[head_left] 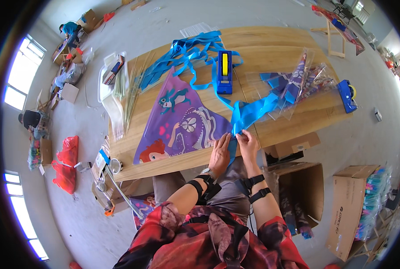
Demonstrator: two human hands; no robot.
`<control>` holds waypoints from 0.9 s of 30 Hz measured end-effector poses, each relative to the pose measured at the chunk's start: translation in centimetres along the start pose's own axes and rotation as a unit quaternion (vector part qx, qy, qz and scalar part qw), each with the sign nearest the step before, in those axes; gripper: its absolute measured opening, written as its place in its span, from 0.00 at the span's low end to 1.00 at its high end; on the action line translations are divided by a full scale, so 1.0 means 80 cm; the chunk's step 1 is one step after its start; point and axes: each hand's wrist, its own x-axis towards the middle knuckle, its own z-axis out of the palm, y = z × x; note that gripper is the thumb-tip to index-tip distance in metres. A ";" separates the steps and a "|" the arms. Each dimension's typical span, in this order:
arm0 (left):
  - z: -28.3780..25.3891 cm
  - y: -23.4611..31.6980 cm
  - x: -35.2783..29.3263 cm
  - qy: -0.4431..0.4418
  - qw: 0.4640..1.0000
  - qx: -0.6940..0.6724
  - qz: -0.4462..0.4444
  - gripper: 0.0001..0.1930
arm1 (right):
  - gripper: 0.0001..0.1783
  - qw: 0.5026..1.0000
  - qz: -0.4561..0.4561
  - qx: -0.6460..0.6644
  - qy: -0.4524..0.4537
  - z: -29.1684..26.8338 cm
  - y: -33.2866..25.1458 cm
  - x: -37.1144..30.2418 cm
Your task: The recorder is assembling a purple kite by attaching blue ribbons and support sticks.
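A purple printed kite sail [182, 121] with cartoon figures lies spread on the wooden table, its right corner under my fingers. My left hand [219, 156] rests flat at that corner with its fingers stretched forward. Beside it, my right hand [248, 144] pinches a shiny blue ribbon [253, 112] between thumb and fingers, close to the sail's corner. The ribbon runs back over the table into a loose heap of blue ribbon [182, 56]. One end hangs over the table's front edge between my hands.
A blue tape dispenser [224, 74] stands behind the ribbon, another tape dispenser [347, 96] at the right edge. Wrapped kites [294, 85] lie right; thin rods [133, 96] lie left. An open carton [305, 188] is right of my legs. Other people [69, 31] work at the far left.
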 end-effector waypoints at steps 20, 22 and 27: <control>-0.004 0.002 -0.002 0.006 1.000 0.004 0.008 0.35 | 0.15 0.912 0.180 0.368 -0.036 0.002 -0.010 0.033; -0.001 0.006 0.000 0.004 1.000 0.008 0.014 0.36 | 0.16 0.913 0.179 0.364 -0.040 -0.009 0.007 0.039; -0.002 0.004 -0.001 0.003 1.000 0.010 0.020 0.36 | 0.18 0.944 0.051 0.321 -0.052 -0.009 0.012 0.030</control>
